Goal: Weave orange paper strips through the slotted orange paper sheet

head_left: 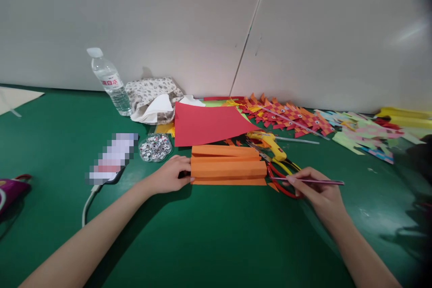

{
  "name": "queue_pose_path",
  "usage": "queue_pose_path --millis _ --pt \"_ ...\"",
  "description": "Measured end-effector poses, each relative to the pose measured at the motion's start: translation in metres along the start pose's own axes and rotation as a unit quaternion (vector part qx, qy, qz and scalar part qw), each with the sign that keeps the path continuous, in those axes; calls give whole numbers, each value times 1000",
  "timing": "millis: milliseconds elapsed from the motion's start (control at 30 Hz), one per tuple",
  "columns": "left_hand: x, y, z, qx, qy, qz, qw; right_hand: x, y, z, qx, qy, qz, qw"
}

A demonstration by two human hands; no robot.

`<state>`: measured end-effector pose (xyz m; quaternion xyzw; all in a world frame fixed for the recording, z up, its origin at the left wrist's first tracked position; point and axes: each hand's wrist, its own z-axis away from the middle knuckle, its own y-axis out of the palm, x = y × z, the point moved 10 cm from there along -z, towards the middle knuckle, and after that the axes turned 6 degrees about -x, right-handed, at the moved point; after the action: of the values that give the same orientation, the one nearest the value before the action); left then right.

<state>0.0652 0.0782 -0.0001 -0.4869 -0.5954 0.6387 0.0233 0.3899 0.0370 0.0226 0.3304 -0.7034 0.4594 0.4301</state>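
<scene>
A sheet of orange paper (226,169) with several accordion creases lies on the green table. My left hand (173,174) grips its left edge, with the thumb low and the fingers curled at the upper part. Off the paper's right end, my right hand (319,189) pinches a thin purple pencil (324,182), held almost level with one tip toward the paper. Red-handled scissors (285,190) lie under the pencil and partly behind the right fingers. Just beyond them is a yellow glue gun (270,141).
Red paper (212,125) lies behind the orange sheet. Googly eyes in a clear case (155,147), a phone (114,157) on a cable, a tissue pack (155,94) and a water bottle (111,83) stand left. Woven paper fish (286,114) and paper scraps (364,132) lie back right.
</scene>
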Motion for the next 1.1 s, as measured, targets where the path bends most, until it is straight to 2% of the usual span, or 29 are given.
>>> queue_pose_path --millis 100,133,167,233,333,367,467,567,833,933,1100 --pt "-2 -1 0 -2 9 0 1000 8 -6 4 -78 -28 -62 995" --pt "-3 -2 0 -2 11 0 1000 13 -3 7 -99 -36 -87 991" --pt "-4 -2 0 -2 13 -2 1000 19 7 10 -92 -45 -97 990" --pt "-4 -3 0 -3 12 -4 1000 35 40 20 -43 -62 -71 995" --pt "-6 -4 0 -4 20 -1 1000 56 102 38 67 -76 -15 995" --pt "-7 -4 0 -4 24 -1 1000 60 116 44 84 -78 -3 993" --pt "-6 -5 1 -13 27 -8 1000 65 147 54 119 -75 21 990" --pt "-6 -5 1 -15 25 -15 999 66 162 56 138 -71 13 988" --pt "-6 -2 0 -4 24 -10 1000 63 177 55 155 -36 -27 987" --pt "-4 -2 0 -4 18 -11 1000 57 166 49 142 -28 -23 989" --pt "-3 -1 -1 -1 15 -11 1000 44 127 34 111 -28 -9 993"
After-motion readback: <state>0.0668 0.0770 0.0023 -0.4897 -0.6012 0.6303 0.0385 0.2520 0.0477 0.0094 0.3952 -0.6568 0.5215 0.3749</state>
